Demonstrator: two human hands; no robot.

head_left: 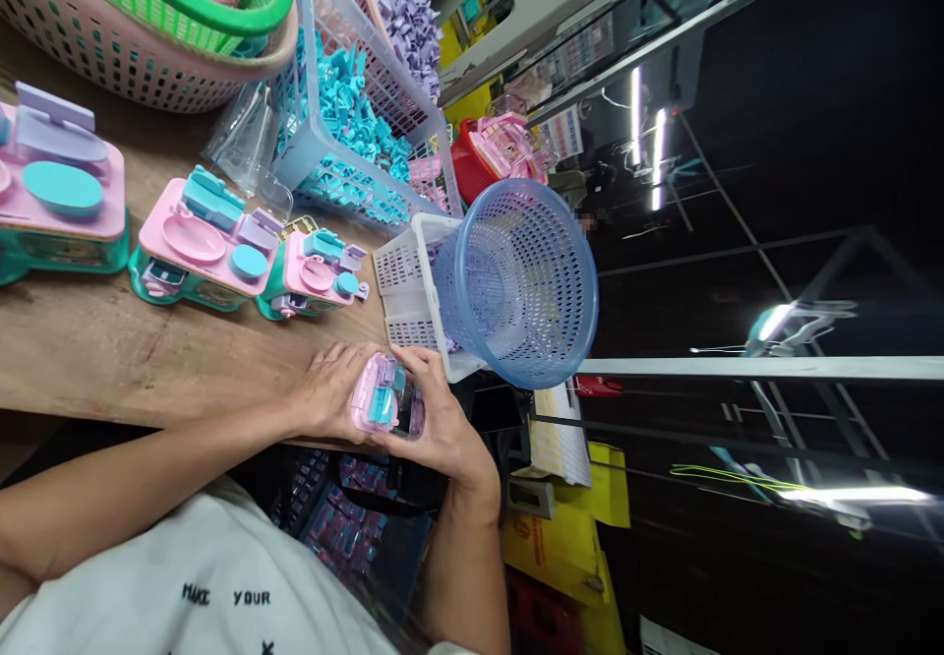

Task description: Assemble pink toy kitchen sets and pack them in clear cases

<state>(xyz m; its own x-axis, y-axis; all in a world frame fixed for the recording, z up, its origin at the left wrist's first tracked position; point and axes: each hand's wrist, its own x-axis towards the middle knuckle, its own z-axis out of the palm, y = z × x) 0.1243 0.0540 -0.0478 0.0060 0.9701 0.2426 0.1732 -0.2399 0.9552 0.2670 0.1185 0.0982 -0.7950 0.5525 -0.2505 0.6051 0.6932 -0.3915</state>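
Observation:
At the table's front edge, my left hand (329,391) and my right hand (442,421) are closed around one small plastic toy (382,401). It is pink and turquoise with a clear part, and a dark area shows on its right side. My fingers hide some of it. Nearby on the wooden table (243,365) stand pink-topped toy kitchen sets with green bases: a small one (317,271), a middle one (203,242) and a larger one (63,183) at the left edge.
Behind the toys, a clear crate (317,134) holds turquoise parts. Right of it are a white basket (432,291) and a tilted blue basket (531,281). Green (221,21) and pink (147,80) baskets are stacked at upper left. Several small toys (346,517) lie below the table edge.

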